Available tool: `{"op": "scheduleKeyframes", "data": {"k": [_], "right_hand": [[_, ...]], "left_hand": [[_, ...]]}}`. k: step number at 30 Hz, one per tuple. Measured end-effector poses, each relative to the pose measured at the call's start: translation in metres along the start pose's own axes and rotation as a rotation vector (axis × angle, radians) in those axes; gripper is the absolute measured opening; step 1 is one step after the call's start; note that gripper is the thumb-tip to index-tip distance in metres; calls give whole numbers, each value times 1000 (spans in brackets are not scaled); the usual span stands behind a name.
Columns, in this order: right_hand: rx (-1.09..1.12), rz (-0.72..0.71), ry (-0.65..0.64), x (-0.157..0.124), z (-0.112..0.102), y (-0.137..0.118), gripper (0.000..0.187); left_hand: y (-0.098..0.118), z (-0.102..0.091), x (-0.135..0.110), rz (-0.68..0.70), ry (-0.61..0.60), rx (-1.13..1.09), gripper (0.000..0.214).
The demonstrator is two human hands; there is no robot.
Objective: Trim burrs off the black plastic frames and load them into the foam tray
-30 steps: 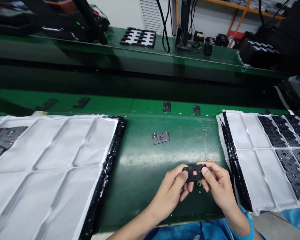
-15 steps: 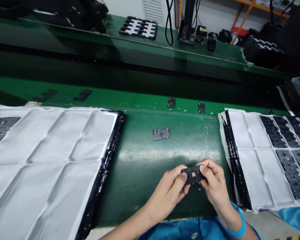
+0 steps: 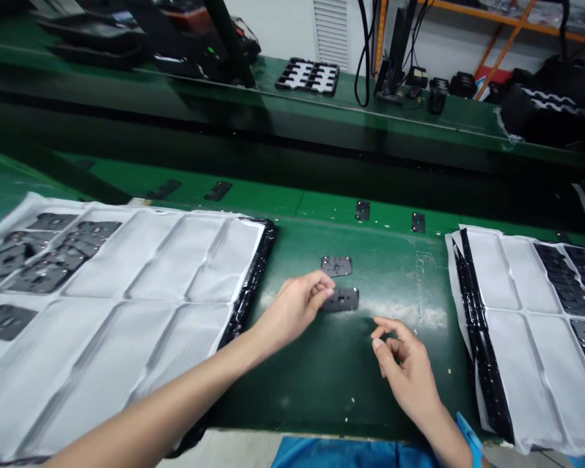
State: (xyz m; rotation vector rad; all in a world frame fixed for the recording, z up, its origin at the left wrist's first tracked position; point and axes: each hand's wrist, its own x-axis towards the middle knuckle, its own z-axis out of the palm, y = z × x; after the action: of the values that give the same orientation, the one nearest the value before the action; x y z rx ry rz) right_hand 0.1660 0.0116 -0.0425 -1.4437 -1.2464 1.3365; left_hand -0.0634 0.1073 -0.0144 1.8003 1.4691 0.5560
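Observation:
My left hand [image 3: 305,302] pinches the left end of a flat black plastic plate [image 3: 345,299] with a small square opening, low over the green table [image 3: 292,383]. Just beyond it lies a similar dark plate [image 3: 336,265], face up, with small shiny spots at its corners. My right hand [image 3: 402,361] hovers to the right of the plates, fingers curled but apart, with nothing in them. Whether the held plate touches the tabletop I cannot tell.
A white-lined tray [image 3: 175,351] on the left holds several black plates at its far left. Another lined tray [image 3: 511,364] on the right has rows of plates. Along the back strip lie loose plates, one here [image 3: 363,210]. A raised shelf [image 3: 302,107] runs behind.
The right hand has let go of the black plate and opened. My left hand has carried the plate forward and left, close to the one lying on the table. The view has shifted left.

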Motion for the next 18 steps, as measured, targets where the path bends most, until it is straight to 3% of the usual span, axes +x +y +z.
{"op": "scheduleKeyframes", "data": {"k": [5, 9, 12, 14, 18], "right_hand": [[-11, 4, 4, 0, -2, 8, 28], [3, 17, 22, 0, -5, 15, 30], [9, 11, 29, 1, -6, 20, 30], [-4, -8, 38, 3, -6, 22, 28], [-87, -75, 61, 2, -5, 15, 21]], "left_hand": [[-28, 5, 44, 34, 110, 185, 16], [-34, 7, 47, 41, 111, 320, 18], [-26, -3, 49, 9, 109, 420, 22], [-15, -9, 64, -4, 107, 472, 25], [14, -5, 131, -11, 96, 537, 35]]}}
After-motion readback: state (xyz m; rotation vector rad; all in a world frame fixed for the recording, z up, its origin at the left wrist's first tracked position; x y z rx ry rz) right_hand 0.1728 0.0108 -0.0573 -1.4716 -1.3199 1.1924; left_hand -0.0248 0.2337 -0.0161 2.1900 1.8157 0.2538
